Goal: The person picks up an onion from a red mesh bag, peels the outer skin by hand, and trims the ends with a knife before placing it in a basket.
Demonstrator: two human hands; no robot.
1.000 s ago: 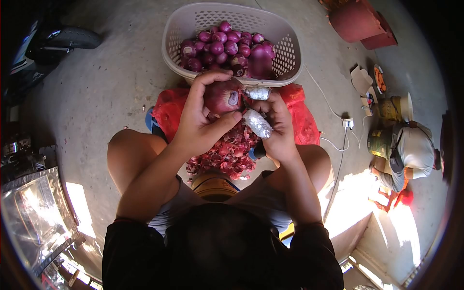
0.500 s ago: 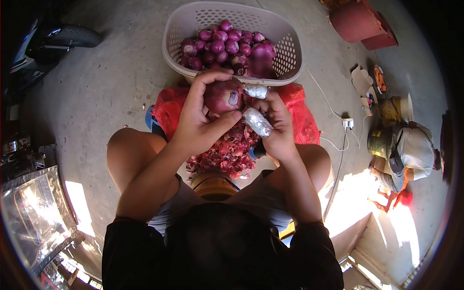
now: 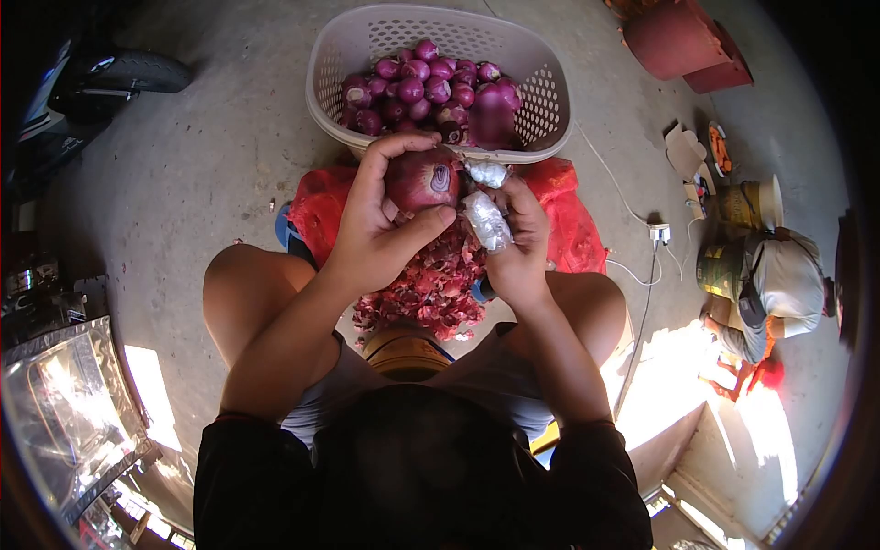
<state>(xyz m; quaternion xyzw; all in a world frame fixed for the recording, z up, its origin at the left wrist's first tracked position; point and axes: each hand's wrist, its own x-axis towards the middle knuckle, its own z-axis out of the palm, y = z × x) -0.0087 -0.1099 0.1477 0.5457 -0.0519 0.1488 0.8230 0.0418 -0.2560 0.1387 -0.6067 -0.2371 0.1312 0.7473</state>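
Observation:
My left hand is wrapped round a large red onion, with the thumb below and the fingers over its top. The onion's cut end, with pale rings, faces right. My right hand is at the onion's right side, its fingers curled. Silvery wrapping covers the tips of its thumb and forefinger; the forefinger is close against the onion. Whatever lies between these fingers is hidden. Below both hands is a heap of dry red onion skins.
Just beyond my hands stands a grey perforated basket with many peeled purple onions. Red mesh sacking lies under it. A white cable with a socket block crosses the floor. At right, another person bends beside buckets.
My right thumb has swung slightly upward, closer to the forefinger and more upright. The left hand and onion have barely shifted.

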